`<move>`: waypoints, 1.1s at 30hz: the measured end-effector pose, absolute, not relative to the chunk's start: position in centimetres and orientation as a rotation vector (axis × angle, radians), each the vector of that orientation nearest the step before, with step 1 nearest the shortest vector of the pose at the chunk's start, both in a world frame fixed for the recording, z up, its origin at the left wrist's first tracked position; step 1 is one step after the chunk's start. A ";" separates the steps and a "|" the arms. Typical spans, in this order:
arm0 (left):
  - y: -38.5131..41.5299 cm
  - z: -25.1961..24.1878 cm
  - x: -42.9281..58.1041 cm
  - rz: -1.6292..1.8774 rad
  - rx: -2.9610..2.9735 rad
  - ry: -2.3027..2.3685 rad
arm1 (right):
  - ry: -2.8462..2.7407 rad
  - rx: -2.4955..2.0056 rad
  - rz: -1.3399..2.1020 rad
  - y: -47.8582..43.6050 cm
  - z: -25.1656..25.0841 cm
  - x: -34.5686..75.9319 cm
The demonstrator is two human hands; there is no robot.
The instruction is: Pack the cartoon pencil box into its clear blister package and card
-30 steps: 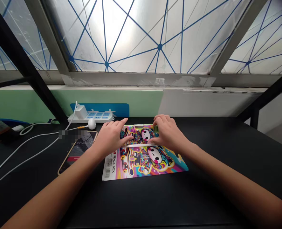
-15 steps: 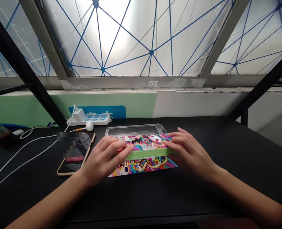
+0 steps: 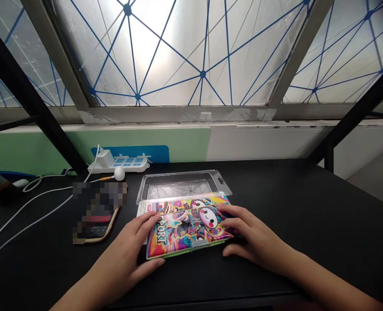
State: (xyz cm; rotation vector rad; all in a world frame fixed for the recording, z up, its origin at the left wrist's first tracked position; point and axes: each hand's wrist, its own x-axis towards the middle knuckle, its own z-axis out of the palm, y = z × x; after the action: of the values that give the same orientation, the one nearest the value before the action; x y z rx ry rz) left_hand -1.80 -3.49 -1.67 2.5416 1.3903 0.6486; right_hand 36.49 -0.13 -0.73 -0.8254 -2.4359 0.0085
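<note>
A flat pencil case (image 3: 186, 233) with a colourful cartoon print, green edges and a pale clasp at the front lies on the desk, slightly tilted. My left hand (image 3: 139, 242) grips its left end, fingertips on top and thumb at the near edge. At the right end, my right hand (image 3: 252, 233) has its fingers over the lid and its thumb just below the front edge. Beneath and behind the case is a printed card (image 3: 223, 199) in the same pattern, partly hidden. Beyond it rests a clear plastic blister shell (image 3: 181, 175).
To the left lies a phone (image 3: 112, 224), partly pixelated, with white cables (image 3: 26, 207) by it. A power strip (image 3: 129, 163) stands against the wall. Black slanted frame bars (image 3: 337, 125) rise at both sides of the black desk (image 3: 308, 203).
The pencil case has come toward me and been laid flatter, so its printed lid now shows fully. Both hands moved nearer with it, uncovering the plastic shell behind.
</note>
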 end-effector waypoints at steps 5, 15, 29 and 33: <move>-3.3 -1.8 -1.7 0.739 2.442 1.381 | -2.366 -1.006 0.261 0.3 -0.7 37.6; -3.4 -2.5 -1.7 0.769 2.244 1.420 | -1.910 -1.138 0.241 3.0 0.9 36.6; -3.3 -1.1 -1.5 0.742 2.280 1.383 | -2.346 -1.006 0.370 1.4 -0.6 40.0; -2.9 -1.3 -1.6 0.754 2.295 1.366 | -2.413 -1.072 0.386 0.8 -1.1 40.7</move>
State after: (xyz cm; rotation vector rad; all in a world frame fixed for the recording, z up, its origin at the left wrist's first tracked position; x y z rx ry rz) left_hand -1.61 -2.88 -1.27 2.2954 1.3663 0.7537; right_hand 40.68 0.76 -1.08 -1.0723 -2.4135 0.3857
